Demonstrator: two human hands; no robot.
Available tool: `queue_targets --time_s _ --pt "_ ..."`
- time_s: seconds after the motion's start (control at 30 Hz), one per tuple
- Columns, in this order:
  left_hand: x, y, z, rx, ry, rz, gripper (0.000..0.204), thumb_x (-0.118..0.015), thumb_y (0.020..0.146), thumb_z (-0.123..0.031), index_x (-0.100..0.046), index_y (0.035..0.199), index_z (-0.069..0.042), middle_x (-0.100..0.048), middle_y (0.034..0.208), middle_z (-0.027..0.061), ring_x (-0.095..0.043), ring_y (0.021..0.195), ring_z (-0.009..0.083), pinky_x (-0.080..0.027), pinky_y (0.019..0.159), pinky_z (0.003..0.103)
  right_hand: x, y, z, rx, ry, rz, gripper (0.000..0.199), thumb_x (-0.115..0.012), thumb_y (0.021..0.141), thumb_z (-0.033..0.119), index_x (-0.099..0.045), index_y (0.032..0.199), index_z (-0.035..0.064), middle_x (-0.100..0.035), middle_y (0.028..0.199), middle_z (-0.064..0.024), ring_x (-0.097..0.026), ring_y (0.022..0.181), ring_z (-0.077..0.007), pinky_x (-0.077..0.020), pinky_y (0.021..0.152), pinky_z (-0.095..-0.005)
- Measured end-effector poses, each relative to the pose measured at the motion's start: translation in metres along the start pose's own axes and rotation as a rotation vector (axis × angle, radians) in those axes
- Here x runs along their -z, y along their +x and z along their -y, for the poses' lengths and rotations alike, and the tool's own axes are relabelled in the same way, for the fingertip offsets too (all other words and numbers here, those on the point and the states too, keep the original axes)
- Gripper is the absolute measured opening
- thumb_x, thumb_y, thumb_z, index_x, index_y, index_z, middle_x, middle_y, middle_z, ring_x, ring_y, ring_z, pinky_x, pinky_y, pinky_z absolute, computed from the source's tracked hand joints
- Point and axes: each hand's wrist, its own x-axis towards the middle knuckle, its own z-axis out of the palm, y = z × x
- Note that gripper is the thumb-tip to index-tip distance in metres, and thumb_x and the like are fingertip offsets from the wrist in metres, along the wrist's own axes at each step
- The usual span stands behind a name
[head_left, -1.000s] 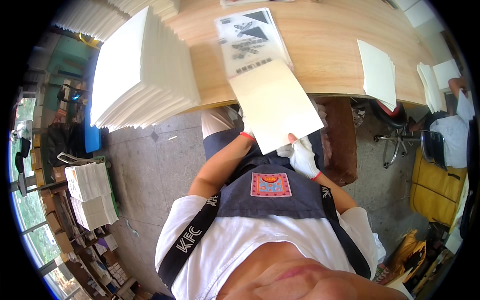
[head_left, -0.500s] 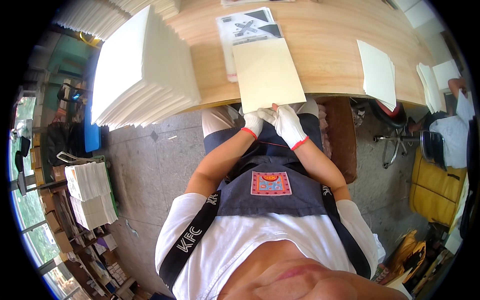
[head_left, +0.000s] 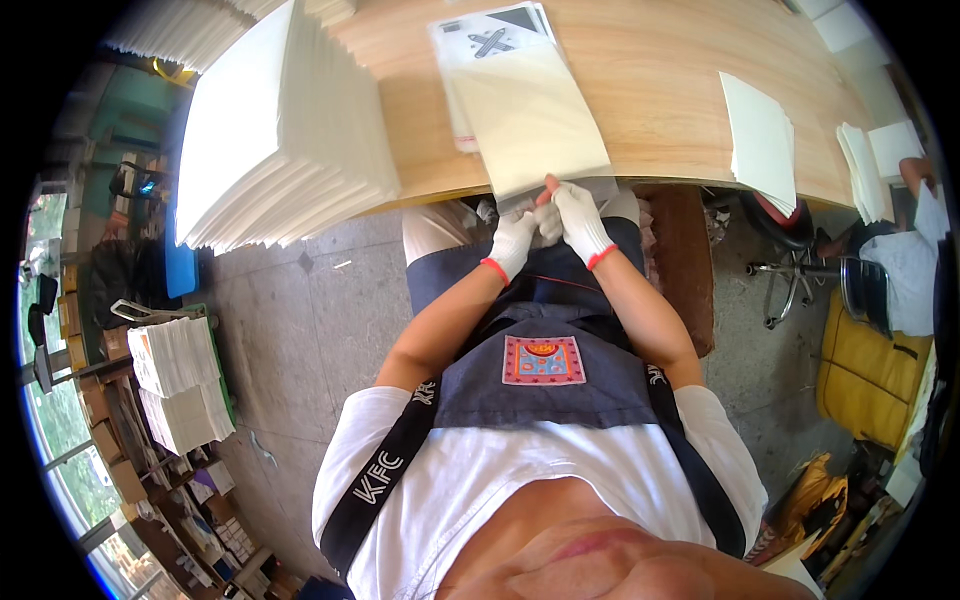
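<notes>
A cream rectangular paper sheet (head_left: 525, 120) lies on the pale wooden surface (head_left: 650, 90), its near edge hanging over the surface's front edge. The white-gloved left hand (head_left: 513, 243) and white-gloved right hand (head_left: 578, 220) meet at that near edge, fingers closed together and pinching it. Under the sheet lies a stack of printed grey-and-white sheets (head_left: 490, 30). A tall pile of white paper (head_left: 280, 130) sits to the left, smaller white stacks (head_left: 760, 140) to the right.
</notes>
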Motion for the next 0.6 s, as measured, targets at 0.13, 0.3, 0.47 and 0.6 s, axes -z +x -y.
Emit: queue_targets --time_s 0.13,0.3,0.47,0.6 --pt "0.01 -0.024 -0.034 -0.069 0.091 -0.016 0.025 -0.052 0.088 -0.018 -0.054 0.106 -0.001 -0.062 0.086 0.0082 -0.062 0.069 0.017 -0.053 0.06 0.028 -0.002 -0.02 0.006 0.275 -0.488 0.025 0.018 -0.056 0.087 0.023 -0.059 0.083 0.0053 -0.061 0.066 -0.0069 -0.059 0.053 -0.0163 -0.047 0.048 -0.0268" --pt "0.023 -0.031 -0.039 -0.151 0.233 -0.014 0.026 -0.057 0.088 -0.025 -0.057 0.095 0.0 -0.064 0.083 0.0092 -0.061 0.067 0.0145 -0.052 0.059 0.025 -0.019 0.012 0.026 1.147 -1.551 -0.063 0.028 -0.064 0.072 0.017 -0.058 0.099 0.0135 -0.057 0.106 -0.0042 -0.057 0.09 -0.0228 -0.048 0.073 -0.0357" --pt "0.045 -0.025 -0.044 -0.016 0.335 0.08 0.029 -0.056 0.088 -0.024 -0.056 0.102 0.001 -0.063 0.09 0.0102 -0.062 0.069 0.0152 -0.052 0.061 0.025 -0.028 0.026 0.028 0.943 -1.568 0.135 0.035 -0.061 0.074 0.023 -0.056 0.108 0.0174 -0.054 0.111 -0.0031 -0.055 0.096 -0.0242 -0.0464 0.075 -0.0368" --pt "0.048 -0.03 -0.055 -0.094 0.331 0.04 0.027 -0.056 0.089 -0.024 -0.057 0.101 0.0 -0.062 0.087 0.0074 -0.063 0.07 0.0149 -0.053 0.06 0.024 -0.026 0.01 0.031 0.808 -1.406 0.167 0.023 -0.055 0.08 0.026 -0.057 0.102 0.0186 -0.062 0.092 -0.0041 -0.06 0.081 -0.0259 -0.0471 0.067 -0.0376"
